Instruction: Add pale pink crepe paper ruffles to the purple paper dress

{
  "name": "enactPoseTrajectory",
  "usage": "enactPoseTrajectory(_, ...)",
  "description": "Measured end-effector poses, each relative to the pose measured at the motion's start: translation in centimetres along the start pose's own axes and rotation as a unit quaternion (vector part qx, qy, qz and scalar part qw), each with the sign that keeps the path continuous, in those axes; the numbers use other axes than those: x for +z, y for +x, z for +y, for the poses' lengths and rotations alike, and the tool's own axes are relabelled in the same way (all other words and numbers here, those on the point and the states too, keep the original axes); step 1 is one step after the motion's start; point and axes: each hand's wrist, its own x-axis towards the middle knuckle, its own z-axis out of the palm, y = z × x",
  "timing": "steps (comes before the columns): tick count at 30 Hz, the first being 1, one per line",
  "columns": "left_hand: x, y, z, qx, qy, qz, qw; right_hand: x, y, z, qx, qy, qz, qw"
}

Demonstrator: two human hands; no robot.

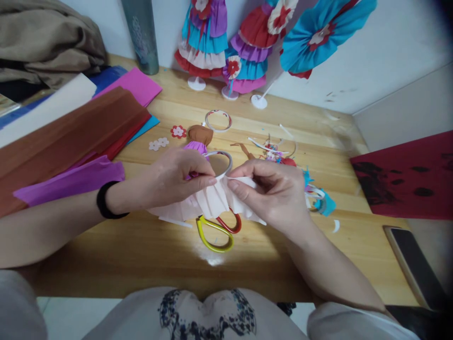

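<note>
My left hand (177, 177) pinches the rim of a white ring (229, 163), with gathered white crepe paper (212, 197) hanging from it in pleats. My right hand (271, 191) pinches the free end of the same paper strip, just right of the ring. Behind my left fingers lies a small bundle of brown paper (200, 135) and purple paper (196, 147). Scissors with one yellow handle (215, 248) and one red handle (235, 226) lie below the pleats, their blades hidden by the paper.
Stacked sheets, brown on top (78, 123), cover the left side. Another ring (218, 121), paper flowers (178, 131) and scraps (272, 153) lie farther back. Ruffled paper figures (205, 42) on stands and a bottle (141, 38) line the wall. A phone (412, 259) lies at right.
</note>
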Motion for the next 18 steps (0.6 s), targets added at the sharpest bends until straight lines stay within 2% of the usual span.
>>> enactPoseTrajectory(5, 0.14, -0.04, -0.1, 0.013, 0.006, -0.002, 1.0, 0.22, -0.07, -0.07, -0.027, 0.007, -0.04, 0.999)
enactPoseTrajectory(12, 0.1, -0.13, 0.0, 0.012, 0.012, 0.008, 1.0, -0.06, 0.23, 0.26, -0.013, -0.006, 0.011, 1.0)
enactPoseTrajectory(18, 0.1, -0.14, 0.08, 0.008, 0.024, 0.0, 1.0, -0.09, 0.26, 0.41, -0.037, -0.017, 0.005, 0.999)
